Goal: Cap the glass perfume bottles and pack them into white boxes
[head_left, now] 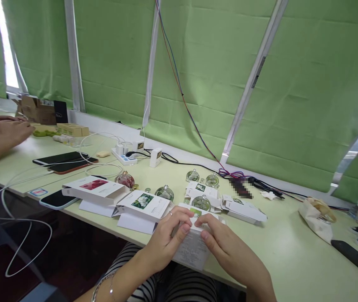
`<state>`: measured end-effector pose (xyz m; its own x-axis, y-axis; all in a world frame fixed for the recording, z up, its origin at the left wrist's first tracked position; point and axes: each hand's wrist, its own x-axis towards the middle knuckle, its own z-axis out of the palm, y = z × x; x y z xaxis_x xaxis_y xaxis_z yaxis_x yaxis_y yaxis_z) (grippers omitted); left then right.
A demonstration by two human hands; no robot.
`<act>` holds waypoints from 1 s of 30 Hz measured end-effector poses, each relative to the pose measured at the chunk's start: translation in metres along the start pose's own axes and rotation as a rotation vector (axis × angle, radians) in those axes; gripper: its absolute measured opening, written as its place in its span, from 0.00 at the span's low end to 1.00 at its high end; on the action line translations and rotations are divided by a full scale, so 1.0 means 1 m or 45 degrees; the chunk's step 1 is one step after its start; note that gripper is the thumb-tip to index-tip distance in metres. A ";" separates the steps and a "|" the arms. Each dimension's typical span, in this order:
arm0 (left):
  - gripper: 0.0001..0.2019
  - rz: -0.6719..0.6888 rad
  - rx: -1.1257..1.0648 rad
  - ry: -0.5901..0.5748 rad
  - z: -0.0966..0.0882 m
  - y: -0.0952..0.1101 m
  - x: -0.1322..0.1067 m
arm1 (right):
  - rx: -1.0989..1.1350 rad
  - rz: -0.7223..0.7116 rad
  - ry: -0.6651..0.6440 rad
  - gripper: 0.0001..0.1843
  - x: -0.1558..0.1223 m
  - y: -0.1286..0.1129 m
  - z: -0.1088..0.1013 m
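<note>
A small white carton [192, 253] with fine print on its near side stands at the table's front edge. My left hand [168, 235] grips it from the left, thumb and fingers bent over the top edge. On the right side my right hand [224, 242] closes round it the same way. Just behind the carton sits a round glass bottle [201, 203], partly hidden. To the left lie an open white box with a white-flower picture [144, 203] and one with a red picture [95, 187]. Another glass bottle [164, 193] stands behind them, near a red bottle [125, 179].
Phones [60, 199] and white cables lie left, before a power strip [125, 156]. Two glass bottles [193, 175] stand at the back. An open carton [245, 211] and a cloth pouch [316, 219] lie right. Another person's hands [11, 128] are at far left.
</note>
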<state>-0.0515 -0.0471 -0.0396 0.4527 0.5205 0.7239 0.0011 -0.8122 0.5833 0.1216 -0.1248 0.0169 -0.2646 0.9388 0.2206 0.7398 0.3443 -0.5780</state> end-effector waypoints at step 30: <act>0.09 0.318 1.171 -0.749 -0.052 0.090 0.090 | -0.229 0.130 0.369 0.14 -0.072 0.033 -0.055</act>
<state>-0.0569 -0.0597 0.0972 0.8832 0.3079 0.3538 0.3998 -0.8887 -0.2246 0.1988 -0.1814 0.0251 -0.0162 0.9174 0.3976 0.8574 0.2173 -0.4664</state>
